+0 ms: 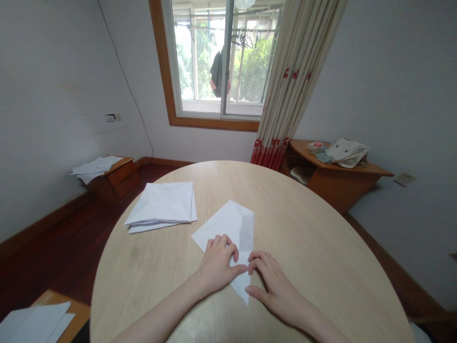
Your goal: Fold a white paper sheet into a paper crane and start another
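A partly folded sheet of white paper [228,224] lies on the round table in front of me, with a flap turned in along its right side and a narrow point towards me. My left hand [219,267] rests on its lower left part, fingers slightly bent and apart, thumb stretched to the right edge. At that same edge my right hand [269,283] takes hold of the paper with bent fingers above and the thumb lower down, close to the point. The two hands almost meet at the fold. The paper under my left palm is hidden.
A stack of folded white paper [164,205] sits at the left on the pale round table [307,238]. More sheets [39,321] lie on a wooden surface at the lower left. A corner desk [342,176] carrying a cloth bag [346,152] stands beyond, right of the curtain [296,71].
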The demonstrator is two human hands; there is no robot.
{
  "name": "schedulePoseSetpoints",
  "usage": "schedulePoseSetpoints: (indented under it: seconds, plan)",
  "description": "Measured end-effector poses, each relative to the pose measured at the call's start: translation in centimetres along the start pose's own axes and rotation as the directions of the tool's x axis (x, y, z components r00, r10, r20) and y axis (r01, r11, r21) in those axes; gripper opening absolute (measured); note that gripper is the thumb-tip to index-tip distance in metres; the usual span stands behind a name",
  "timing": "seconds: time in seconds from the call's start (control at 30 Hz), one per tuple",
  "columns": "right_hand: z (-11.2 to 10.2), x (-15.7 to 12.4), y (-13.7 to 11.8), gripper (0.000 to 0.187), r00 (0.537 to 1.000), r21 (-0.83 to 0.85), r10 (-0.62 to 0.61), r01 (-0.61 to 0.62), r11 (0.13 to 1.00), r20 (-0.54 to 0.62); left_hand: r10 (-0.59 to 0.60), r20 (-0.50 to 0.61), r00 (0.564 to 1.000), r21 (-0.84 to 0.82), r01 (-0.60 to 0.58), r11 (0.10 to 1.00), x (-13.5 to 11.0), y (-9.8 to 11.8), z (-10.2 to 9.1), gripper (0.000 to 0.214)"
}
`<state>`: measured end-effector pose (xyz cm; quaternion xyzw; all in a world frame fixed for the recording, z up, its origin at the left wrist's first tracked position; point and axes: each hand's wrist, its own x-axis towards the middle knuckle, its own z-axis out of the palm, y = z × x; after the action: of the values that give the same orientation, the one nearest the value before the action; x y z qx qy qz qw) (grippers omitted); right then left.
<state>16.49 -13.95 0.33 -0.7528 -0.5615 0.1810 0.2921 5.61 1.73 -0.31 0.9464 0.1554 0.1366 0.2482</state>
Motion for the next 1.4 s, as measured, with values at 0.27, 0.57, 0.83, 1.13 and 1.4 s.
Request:
schedulePoseSetpoints:
  seconds: [0.27,0.57,0.83,1.13,1.4]
  plan:
    - [0.4,-0.2,-0.4,0.016,1.000,-0.036,-0.006,0.006,0.999,-0.012,-0.007,0.022,1.000,-0.025,0.008,1.000,0.2,-0.1,0.0,0.024]
    - [1.2,-0.7,-0.8,0.012,0.993,-0.148,-0.081,0.068,0.987,-0.087,0.016,0.047,0.999,-0.016,-0.015,1.000,0.2,-0.1,0.0,0.018]
    - [-0.1,-0.3,-0.1,0.022,0.967,-0.426,-0.250,0.206,0.881,-0.048,0.024,0.047,0.999,-0.036,-0.022,0.999,0.2,-0.3,0.1,0.017]
    - [0.0,-0.3,0.4,0.027,0.961,-0.504,-0.277,0.236,0.831,-0.007,0.026,0.050,0.998,-0.026,-0.024,0.999,0.1,-0.3,0.0,0.016]
    - [0.0,-0.5,-0.3,0.018,0.971,-0.441,-0.218,0.237,0.866,0.094,0.024,0.042,0.999,-0.026,-0.023,0.999,0.0,-0.2,-0.1,0.015]
